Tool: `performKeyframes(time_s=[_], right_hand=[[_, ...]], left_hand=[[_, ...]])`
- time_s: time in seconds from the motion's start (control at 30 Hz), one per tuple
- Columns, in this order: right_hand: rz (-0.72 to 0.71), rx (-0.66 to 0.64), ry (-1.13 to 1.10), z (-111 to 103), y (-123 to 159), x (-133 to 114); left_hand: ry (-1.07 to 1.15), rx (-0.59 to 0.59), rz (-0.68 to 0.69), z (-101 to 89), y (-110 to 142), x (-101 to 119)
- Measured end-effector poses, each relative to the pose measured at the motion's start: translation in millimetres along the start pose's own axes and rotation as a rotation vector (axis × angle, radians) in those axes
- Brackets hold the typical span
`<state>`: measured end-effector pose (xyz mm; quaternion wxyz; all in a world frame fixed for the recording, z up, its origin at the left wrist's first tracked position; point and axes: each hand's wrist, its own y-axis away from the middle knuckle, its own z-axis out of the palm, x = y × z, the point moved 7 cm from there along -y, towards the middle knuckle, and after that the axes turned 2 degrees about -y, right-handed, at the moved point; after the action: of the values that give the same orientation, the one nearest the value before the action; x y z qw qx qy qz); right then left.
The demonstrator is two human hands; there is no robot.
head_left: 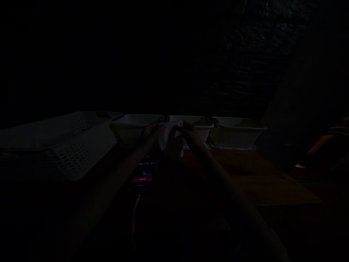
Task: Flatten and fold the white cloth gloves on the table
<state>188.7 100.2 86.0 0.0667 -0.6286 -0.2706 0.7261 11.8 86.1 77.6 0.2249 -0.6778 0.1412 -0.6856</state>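
So it's a small, pale piece of cloth (169,131), looks white or close to it, though it's super dark in here. It's held up between the left hand (151,132) and right hand (190,134), top edge roughly level across the fingers, the rest drooping below them in soft, loose folds. Can't really make out any weave or markings, tbh.

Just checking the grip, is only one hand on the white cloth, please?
No, the left hand and right hand both hold the white cloth.

"00:19:51" on the phone (143,174) screen
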Motion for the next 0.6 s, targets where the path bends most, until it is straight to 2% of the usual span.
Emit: performKeyframes(time_s=[0.1, 0.33, 0.47, 0.6], right_hand=[[0.016, 0.034, -0.055, -3, 0, -2], [0.0, 0.107, -0.134, -18, -1, -8], [0.004, 0.143, -0.134, -23, -2, -7], [0.039, 0.165, -0.102, -24, -2, -1]], left_hand=[[0.024, 0.021, 0.067, -3.0, -1, 5], [-0.01, 0.134, 0.118, -12.9, 2, 14], [0.003, 0.136, 0.096, -13.9, 0, 11], [0.212, 0.063, -0.047, -5.6, -4, -4]])
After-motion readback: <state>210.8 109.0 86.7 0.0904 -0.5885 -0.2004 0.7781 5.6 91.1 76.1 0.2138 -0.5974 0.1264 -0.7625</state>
